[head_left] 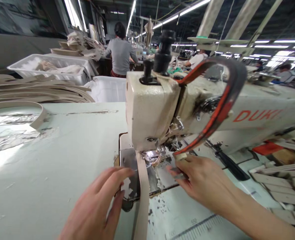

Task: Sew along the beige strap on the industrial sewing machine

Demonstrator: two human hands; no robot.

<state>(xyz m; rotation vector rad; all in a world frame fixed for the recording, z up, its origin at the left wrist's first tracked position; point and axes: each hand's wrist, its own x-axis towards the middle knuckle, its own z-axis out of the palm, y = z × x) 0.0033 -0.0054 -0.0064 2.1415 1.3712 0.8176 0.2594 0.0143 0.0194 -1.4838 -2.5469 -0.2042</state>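
A cream sewing machine [152,110] stands on a pale green table [62,150]. A beige fabric strip [143,193] runs from under the presser foot [157,158] toward me over the metal needle plate [129,160]. My left hand [97,206] lies flat on the table just left of the strip, fingers stretched out. My right hand [199,180] rests on the plate to the right of the foot, fingers pinched on a small dark tool [179,171]. An orange-and-black strap [219,106] loops over the machine arm down to that hand.
Stacked beige strips [37,91] lie at the far left and more [284,180] at the right. White plastic bins [52,68] stand behind the table. A person in a grey top [121,53] works with their back to me; other workers sit farther right.
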